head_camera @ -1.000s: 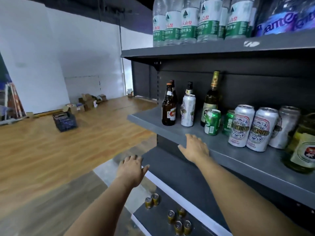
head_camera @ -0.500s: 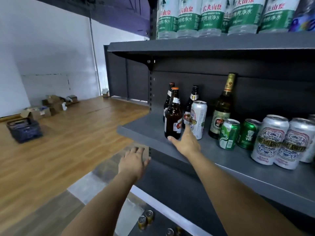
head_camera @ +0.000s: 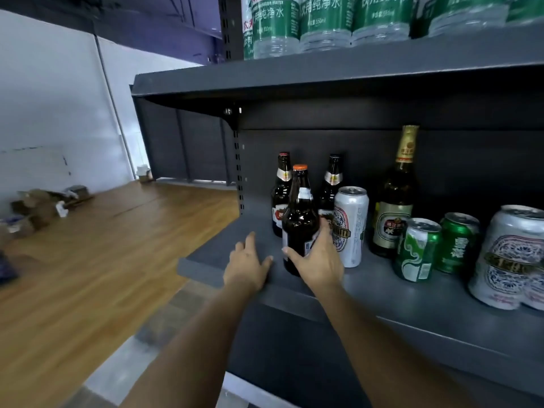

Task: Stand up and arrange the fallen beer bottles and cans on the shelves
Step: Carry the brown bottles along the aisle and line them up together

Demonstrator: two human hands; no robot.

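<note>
Beer bottles and cans occupy the middle shelf [head_camera: 382, 293]; every one in view stands upright. The left hand [head_camera: 247, 265] rests at the shelf's front edge with fingers spread, holding nothing. Just beside it, the right hand [head_camera: 316, 260] wraps the lower body of the front brown bottle [head_camera: 298, 219], thumb on the left side and fingers on the right; the bottle is upright, orange cap on top, near the front edge. Behind it stand 2 more brown bottles [head_camera: 281, 198], one each side. A tall white can [head_camera: 350, 225] stands touching the right hand's fingers. Further right: a tall green bottle [head_camera: 396, 201], 2 green cans [head_camera: 418, 250], and a large white can [head_camera: 510, 254] at the frame edge.

Judgement: the standing-up step appears complete on this shelf section. Remaining work is probably arrangement only: the front brown bottle sits ahead of its group and likely needs aligning. Shelf areas outside the frame cannot be assessed.
</note>
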